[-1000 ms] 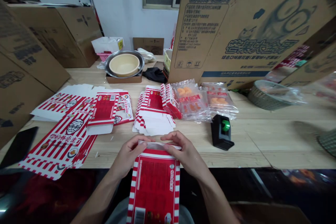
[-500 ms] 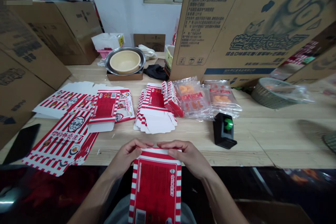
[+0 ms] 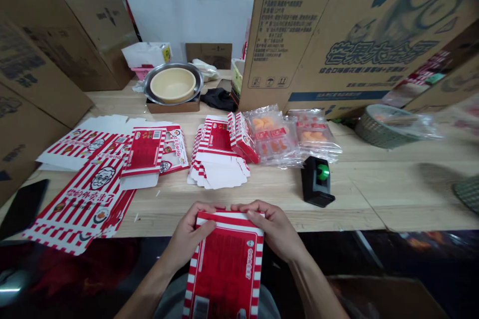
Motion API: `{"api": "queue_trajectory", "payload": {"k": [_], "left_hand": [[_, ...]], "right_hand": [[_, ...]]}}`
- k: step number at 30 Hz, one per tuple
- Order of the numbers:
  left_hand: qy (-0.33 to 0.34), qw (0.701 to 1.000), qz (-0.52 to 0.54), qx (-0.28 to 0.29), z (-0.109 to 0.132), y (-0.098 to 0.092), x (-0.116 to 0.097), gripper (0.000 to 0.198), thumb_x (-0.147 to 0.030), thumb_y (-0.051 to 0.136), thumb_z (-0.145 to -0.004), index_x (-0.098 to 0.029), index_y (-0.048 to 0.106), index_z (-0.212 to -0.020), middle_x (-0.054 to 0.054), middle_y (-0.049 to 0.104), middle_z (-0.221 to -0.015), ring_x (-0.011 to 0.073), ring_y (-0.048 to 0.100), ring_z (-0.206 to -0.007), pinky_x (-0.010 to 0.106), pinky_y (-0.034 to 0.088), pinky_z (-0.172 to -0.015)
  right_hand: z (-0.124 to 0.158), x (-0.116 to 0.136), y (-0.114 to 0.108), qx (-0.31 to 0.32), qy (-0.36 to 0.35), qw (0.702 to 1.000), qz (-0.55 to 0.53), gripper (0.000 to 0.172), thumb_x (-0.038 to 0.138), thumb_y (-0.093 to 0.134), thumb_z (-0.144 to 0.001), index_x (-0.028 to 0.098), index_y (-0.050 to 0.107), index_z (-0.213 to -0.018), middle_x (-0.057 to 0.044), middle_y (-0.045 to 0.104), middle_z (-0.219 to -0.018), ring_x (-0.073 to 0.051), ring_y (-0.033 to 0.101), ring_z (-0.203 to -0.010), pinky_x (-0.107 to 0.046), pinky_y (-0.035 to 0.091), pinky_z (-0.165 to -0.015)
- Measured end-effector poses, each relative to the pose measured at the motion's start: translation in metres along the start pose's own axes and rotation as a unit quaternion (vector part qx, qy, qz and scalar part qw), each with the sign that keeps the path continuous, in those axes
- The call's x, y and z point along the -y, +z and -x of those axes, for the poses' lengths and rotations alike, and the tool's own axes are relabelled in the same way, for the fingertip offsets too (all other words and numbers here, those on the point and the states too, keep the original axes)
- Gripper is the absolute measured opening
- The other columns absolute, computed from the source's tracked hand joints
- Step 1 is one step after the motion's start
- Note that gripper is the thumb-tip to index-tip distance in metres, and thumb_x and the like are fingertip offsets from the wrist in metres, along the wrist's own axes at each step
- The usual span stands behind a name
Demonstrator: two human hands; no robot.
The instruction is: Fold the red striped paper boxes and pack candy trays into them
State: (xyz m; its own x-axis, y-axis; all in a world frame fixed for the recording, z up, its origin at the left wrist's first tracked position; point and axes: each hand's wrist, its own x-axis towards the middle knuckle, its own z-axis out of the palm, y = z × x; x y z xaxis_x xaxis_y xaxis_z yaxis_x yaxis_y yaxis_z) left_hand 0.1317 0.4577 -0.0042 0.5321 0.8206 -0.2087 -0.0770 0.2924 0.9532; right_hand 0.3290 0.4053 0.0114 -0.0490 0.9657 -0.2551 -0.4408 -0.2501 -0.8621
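Fingers (image 3: 205, 230) of the bare left hand (image 3: 187, 239) and bare right hand (image 3: 277, 233) grip the top end of a red rectangular cardboard box (image 3: 226, 264) with red-and-white striped edges, thumbs (image 3: 256, 219) on its printed face. The box is held at the near edge of a pale wooden desk (image 3: 269, 187). Beyond the hands lie red-and-white striped cartons (image 3: 217, 138) with white flaps (image 3: 224, 173); clear plastic bags (image 3: 280, 149) of orange pieces (image 3: 264, 123) sit just right of them, near a black tape dispenser (image 3: 315, 189). To the left, red-and-white striped cardboard sheets (image 3: 88, 194) overlap. Farther back, a round cream bowl (image 3: 172, 85) rests in a silver metal basin (image 3: 148, 90).
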Motion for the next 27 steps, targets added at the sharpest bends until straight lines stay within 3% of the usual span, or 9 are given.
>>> {"api": "queue_trajectory", "payload": {"k": [5,10,15,19,21,22,24,26,27], "left_hand": [[0.011,1.0,-0.02,0.014,-0.005,0.006,-0.003,0.011,-0.03,0.059,-0.079,-0.021,0.052,-0.083,0.002,0.062,-0.11,0.0179,0.056,-0.104,0.029,0.042,-0.089],[0.02,0.999,-0.042,-0.016,-0.003,0.012,-0.005,0.012,-0.031,0.056,-0.08,-0.021,0.052,-0.087,0.003,0.063,-0.106,0.0187,0.057,-0.102,0.031,0.042,-0.09],[0.022,0.997,-0.064,-0.034,-0.004,0.014,-0.004,0.015,-0.033,0.057,-0.079,-0.021,0.052,-0.085,0.003,0.062,-0.104,0.0188,0.057,-0.099,0.03,0.042,-0.089],[0.02,0.996,-0.075,-0.048,-0.006,0.013,-0.001,0.018,-0.036,0.059,-0.076,-0.02,0.052,-0.081,0.003,0.062,-0.101,0.0185,0.058,-0.097,0.028,0.043,-0.086],[0.016,0.993,-0.088,-0.077,-0.007,0.011,-0.001,0.021,-0.038,0.061,-0.074,-0.02,0.052,-0.081,0.002,0.063,-0.094,0.0174,0.059,-0.089,0.026,0.046,-0.079],[0.012,0.991,-0.09,-0.098,-0.008,0.008,-0.001,0.024,-0.04,0.062,-0.072,-0.021,0.052,-0.082,0.001,0.063,-0.088,0.0167,0.059,-0.082,0.025,0.047,-0.073],[0.005,0.986,-0.081,-0.145,-0.01,0.0,-0.003,0.03,-0.044,0.065,-0.068,-0.021,0.052,-0.083,-0.001,0.061,-0.079,0.0155,0.058,-0.068,0.025,0.048,-0.062],[0.004,0.98,-0.066,-0.19,-0.012,-0.012,-0.006,0.035,-0.046,0.068,-0.064,-0.021,0.051,-0.082,-0.003,0.061,-0.078,0.0151,0.058,-0.064,0.025,0.049,-0.058],[0.006,0.976,-0.062,-0.21,-0.014,-0.018,-0.009,0.036,-0.046,0.069,-0.061,-0.021,0.052,-0.081,-0.003,0.061,-0.08,0.0151,0.058,-0.065,0.024,0.049,-0.058]], "right_hand": [[0.001,0.005,-0.006,0.031,0.003,0.999,-0.029,0.018,0.037,0.063,-0.078,0.019,0.067,-0.078,-0.005,0.068,-0.099,-0.016,0.062,-0.091,-0.031,0.043,-0.087],[0.015,0.011,-0.013,0.033,-0.032,0.994,0.102,0.029,0.036,0.074,-0.066,0.024,0.069,-0.091,-0.006,0.063,-0.114,-0.023,0.056,-0.108,-0.04,0.039,-0.096],[0.024,0.012,-0.008,0.018,-0.086,0.968,0.236,0.023,0.034,0.065,-0.076,0.031,0.067,-0.099,-0.002,0.064,-0.112,-0.021,0.052,-0.112,-0.049,0.018,-0.109],[0.025,0.005,-0.004,0.034,-0.087,0.975,0.2,0.024,0.037,0.063,-0.078,0.03,0.066,-0.101,-0.003,0.056,-0.123,-0.021,0.05,-0.114,-0.045,0.035,-0.101],[0.025,0.003,-0.011,0.046,-0.105,0.977,0.182,0.031,0.042,0.059,-0.079,0.029,0.063,-0.108,-0.004,0.047,-0.133,-0.022,0.044,-0.12,-0.042,0.035,-0.101],[0.024,0.004,-0.02,0.019,-0.129,0.973,0.189,0.033,0.044,0.056,-0.081,0.029,0.061,-0.11,-0.004,0.044,-0.135,-0.021,0.041,-0.123,-0.041,0.033,-0.103],[0.022,0.009,-0.049,-0.153,-0.194,0.94,0.236,0.035,0.045,0.052,-0.082,0.026,0.061,-0.109,-0.006,0.047,-0.131,-0.021,0.04,-0.123,-0.04,0.03,-0.104],[0.021,0.016,-0.091,-0.42,-0.23,0.828,0.292,0.033,0.044,0.054,-0.078,0.021,0.064,-0.099,-0.009,0.056,-0.117,-0.023,0.046,-0.115,-0.041,0.032,-0.102],[0.02,0.019,-0.114,-0.516,-0.202,0.778,0.295,0.034,0.045,0.055,-0.075,0.019,0.064,-0.094,-0.01,0.058,-0.11,-0.024,0.05,-0.108,-0.041,0.036,-0.097]]}}
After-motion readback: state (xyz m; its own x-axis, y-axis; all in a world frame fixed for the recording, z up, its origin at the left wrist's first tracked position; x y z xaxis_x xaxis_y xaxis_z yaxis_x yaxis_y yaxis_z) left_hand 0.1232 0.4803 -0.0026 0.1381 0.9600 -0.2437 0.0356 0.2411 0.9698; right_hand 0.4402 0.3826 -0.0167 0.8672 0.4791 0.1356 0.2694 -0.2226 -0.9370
